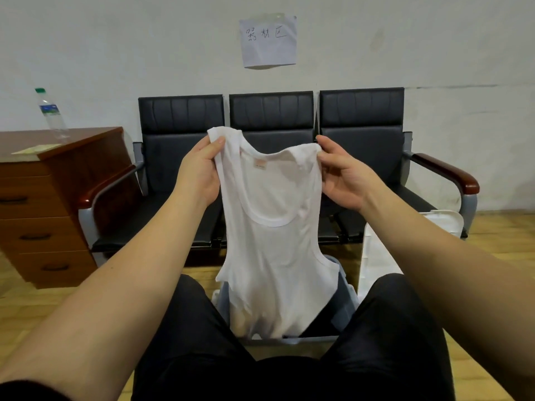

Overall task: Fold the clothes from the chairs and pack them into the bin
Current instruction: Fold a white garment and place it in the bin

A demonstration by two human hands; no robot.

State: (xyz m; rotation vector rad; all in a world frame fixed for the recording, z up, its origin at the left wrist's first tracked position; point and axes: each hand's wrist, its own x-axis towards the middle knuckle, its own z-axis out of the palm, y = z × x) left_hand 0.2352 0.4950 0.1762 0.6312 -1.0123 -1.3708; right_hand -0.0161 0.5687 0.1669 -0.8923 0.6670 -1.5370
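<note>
One white vest (272, 227), two hands, three chairs (272, 140)

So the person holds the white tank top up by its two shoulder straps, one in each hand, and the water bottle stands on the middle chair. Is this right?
Not quite. In the head view the water bottle stands on the wooden drawer cabinet to the left of the chairs, not on the middle chair. The rest holds: the left hand and the right hand each pinch one shoulder strap of the white tank top.

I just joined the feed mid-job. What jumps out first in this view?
A white tank top hangs at center, the left hand and right hand each pinching a shoulder strap. Its hem drops toward the bin between the person's knees. Behind stand three black chairs, seats bare.
</note>
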